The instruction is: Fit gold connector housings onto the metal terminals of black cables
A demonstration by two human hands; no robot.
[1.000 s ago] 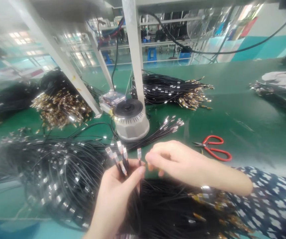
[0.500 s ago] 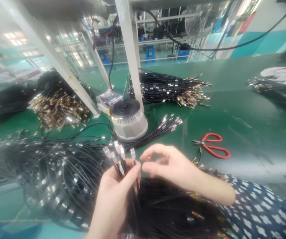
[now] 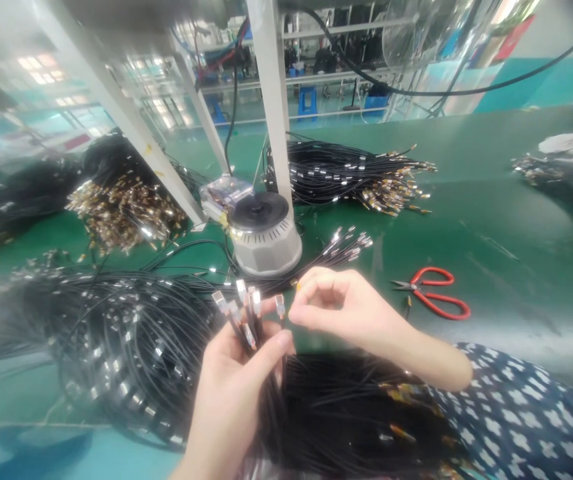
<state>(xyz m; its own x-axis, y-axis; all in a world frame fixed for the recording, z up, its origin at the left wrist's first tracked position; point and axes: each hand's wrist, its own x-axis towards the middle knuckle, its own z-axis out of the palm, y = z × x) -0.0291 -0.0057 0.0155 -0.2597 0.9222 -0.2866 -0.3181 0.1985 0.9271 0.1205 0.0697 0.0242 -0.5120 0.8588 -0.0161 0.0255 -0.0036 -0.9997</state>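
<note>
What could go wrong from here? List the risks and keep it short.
The left hand holds several cables at once, so one might slip out. The scissors lie close to the right arm with bare tips, so it could brush them. Strands in the pile cross one another and may tangle.

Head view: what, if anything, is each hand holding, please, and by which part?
Left hand: black cables, below their metal connectors. Right hand: cannot be told.
</note>
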